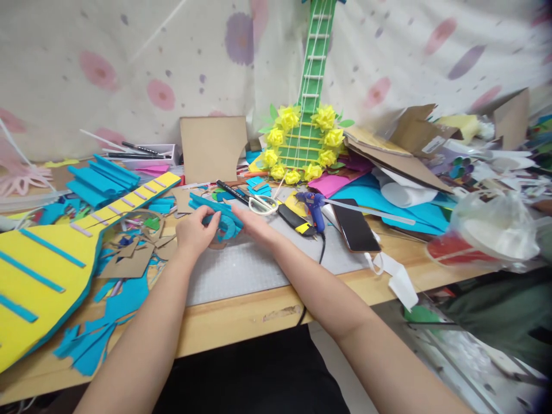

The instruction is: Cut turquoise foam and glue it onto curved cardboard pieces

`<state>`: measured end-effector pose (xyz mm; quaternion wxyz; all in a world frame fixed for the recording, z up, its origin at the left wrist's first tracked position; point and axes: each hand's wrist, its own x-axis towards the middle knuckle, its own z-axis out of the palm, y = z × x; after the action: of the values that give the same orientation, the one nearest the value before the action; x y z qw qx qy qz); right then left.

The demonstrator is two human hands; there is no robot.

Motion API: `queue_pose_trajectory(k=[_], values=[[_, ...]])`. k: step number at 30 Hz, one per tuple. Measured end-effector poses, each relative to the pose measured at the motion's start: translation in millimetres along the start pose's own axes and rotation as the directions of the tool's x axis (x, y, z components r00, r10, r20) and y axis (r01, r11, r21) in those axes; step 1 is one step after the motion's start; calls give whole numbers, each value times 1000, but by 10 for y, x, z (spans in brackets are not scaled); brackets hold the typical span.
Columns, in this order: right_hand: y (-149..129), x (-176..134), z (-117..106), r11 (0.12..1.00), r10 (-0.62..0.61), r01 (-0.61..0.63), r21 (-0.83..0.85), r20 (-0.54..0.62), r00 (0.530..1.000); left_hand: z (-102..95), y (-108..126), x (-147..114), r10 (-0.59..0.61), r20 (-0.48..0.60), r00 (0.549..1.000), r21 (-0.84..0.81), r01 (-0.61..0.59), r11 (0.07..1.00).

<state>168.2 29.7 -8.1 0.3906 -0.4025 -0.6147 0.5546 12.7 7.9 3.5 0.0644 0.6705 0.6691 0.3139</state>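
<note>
Left hand (195, 231): closed, pinching blue piece (228, 227).
Right hand (255, 225): loosely closed, holding it too.
Mat (237, 273): both near left edge.

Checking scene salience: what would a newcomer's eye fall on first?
Probably the green stringed-instrument model upright at the back, edged with yellow flowers. Next, the yellow lute-shaped model with blue strips, at left. Then, at centre, left hand and right hand holding a blue piece over the gray mat.
</note>
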Motion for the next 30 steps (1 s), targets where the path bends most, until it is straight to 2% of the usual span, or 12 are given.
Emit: queue_pose_trajectory(k=[3, 6, 9, 12, 14, 16, 18, 20, 21, 23, 26, 30], values=[[24, -3, -34, 998, -24, 30, -53, 99, 995, 10, -11, 6, 3, -13, 1000, 5, -3, 1000], [54, 15, -65, 986, 1, 7, -167, 46, 999, 32, -36, 10, 13, -53, 998, -37, -15, 999], [59, 32, -83, 982, 16, -18, -190, -11, 1000, 37, -98, 39, -52, -193, 980, -136, 26, 990], [43, 34, -88, 978, -33, -1, -209, -161, 986, 23, -164, 82, -138, -428, 893, -278, 15, 960], [33, 22, -80, 949, -113, 19, -314, -285, 952, 32, -172, 99, -193, -517, 834, -408, -42, 912], [32, 1, -62, 891, -212, 43, -452, -329, 920, 77, -131, 97, -274, -408, 871, -614, -40, 788], [41, -21, -34, 812, -314, 101, -575, -283, 906, 153, -45, 76, -307, -77, 948, -825, 113, 554], [56, -35, 3, 728, -387, 167, -665, -197, 901, 233, 57, 46, -254, 265, 930, -888, 338, 311], [63, -39, 23, 689, -412, 200, -697, -149, 899, 262, 102, 32, -232, 352, 907, -887, 402, 225], [69, -39, 58, 624, -437, 261, -737, -52, 898, 288, 159, 17, -235, 418, 878, -887, 450, 104], [52, -33, 72, 572, -451, 333, -750, 51, 891, 244, 152, 38, -307, 420, 854, -892, 451, 33], [12, -18, -13, 559, -476, 183, -809, -133, 870, 137, 70, 98, -389, 364, 846, -909, 413, 48]])
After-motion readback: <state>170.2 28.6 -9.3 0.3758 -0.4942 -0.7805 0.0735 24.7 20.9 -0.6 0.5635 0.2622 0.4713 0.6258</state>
